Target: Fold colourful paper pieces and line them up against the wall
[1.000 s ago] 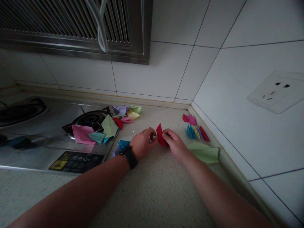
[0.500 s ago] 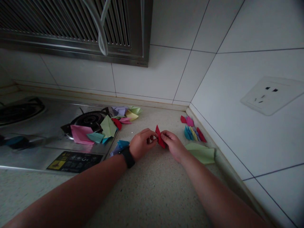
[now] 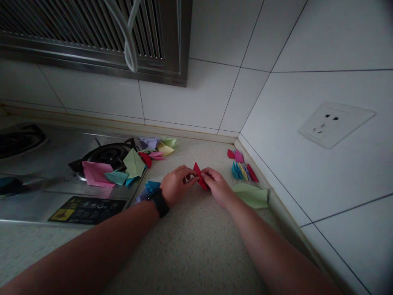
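A small folded piece of red paper [image 3: 201, 178] is held above the speckled countertop [image 3: 187, 241], between my two hands. My left hand [image 3: 178, 183], with a dark watch on its wrist, pinches its left edge. On the other side my right hand [image 3: 217, 185] grips it between thumb and fingers. Folded blue paper [image 3: 151, 189] lies just left of my left wrist. Beside my right forearm rests a larger pale green paper [image 3: 252, 195]. Beyond it sits a row of small folded papers [image 3: 243, 171] in blue, yellow, purple and red.
A gas stove [image 3: 39, 184] is at the left, its burner [image 3: 106, 155] partly covered by folded papers such as a pink one [image 3: 97, 174] and a green one [image 3: 134, 164]. A range hood [image 3: 166, 76] hangs above. The right wall carries a socket [image 3: 334, 125].
The whole view has shifted slightly, so things appear further left. Both hands still hold the red paper, whose tilt has changed a little.
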A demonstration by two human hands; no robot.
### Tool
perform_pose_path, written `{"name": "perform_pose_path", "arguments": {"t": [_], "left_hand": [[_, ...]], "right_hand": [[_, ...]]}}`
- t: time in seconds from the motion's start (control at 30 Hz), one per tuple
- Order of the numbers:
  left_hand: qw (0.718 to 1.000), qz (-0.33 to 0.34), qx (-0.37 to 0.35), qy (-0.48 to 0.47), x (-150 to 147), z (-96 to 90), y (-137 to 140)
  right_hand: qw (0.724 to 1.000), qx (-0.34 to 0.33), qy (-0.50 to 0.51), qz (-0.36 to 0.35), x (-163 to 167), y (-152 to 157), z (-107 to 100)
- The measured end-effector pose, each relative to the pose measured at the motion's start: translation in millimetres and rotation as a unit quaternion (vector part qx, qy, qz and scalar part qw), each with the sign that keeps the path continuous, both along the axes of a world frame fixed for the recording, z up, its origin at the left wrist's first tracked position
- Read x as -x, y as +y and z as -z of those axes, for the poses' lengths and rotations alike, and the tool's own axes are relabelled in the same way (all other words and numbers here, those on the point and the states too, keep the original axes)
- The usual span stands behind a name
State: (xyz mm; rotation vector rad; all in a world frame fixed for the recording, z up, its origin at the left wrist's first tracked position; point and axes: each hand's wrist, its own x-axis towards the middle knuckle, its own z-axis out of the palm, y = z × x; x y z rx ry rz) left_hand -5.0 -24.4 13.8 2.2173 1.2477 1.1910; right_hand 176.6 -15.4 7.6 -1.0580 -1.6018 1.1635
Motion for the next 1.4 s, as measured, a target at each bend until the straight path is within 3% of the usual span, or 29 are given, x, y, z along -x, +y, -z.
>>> {"name": "perform_pose_path", "arguments": {"t": [0.17, 0.33, 0.5, 0.77, 1.2, 1.4], "left_hand": [[1.0, 0.024, -0.005, -0.018, -1, -2.9, -2], [0.997, 0.013, 0.037, -0.073, -1, -4.0, -3], [0.986, 0.021, 0.084, -0.141, -1, 1.7, 5], [0.976, 0.022, 0.098, -0.191, -3, 2.0, 10], [0.958, 0.004, 0.147, -0.247, -3, 7.8, 15], [0.967, -0.006, 0.117, -0.227, -5, 14.9, 17]], "right_hand": [[0.999, -0.028, 0.004, 0.046, 3, -1, -1], [0.992, -0.091, -0.014, 0.086, 4, -1, 1], [0.983, -0.14, -0.102, 0.054, 4, -8, -2], [0.949, -0.214, -0.227, 0.049, -10, -18, -16], [0.876, -0.295, -0.38, -0.033, -35, -41, -51], [0.819, -0.265, -0.494, 0.117, -53, -38, -55]]}}
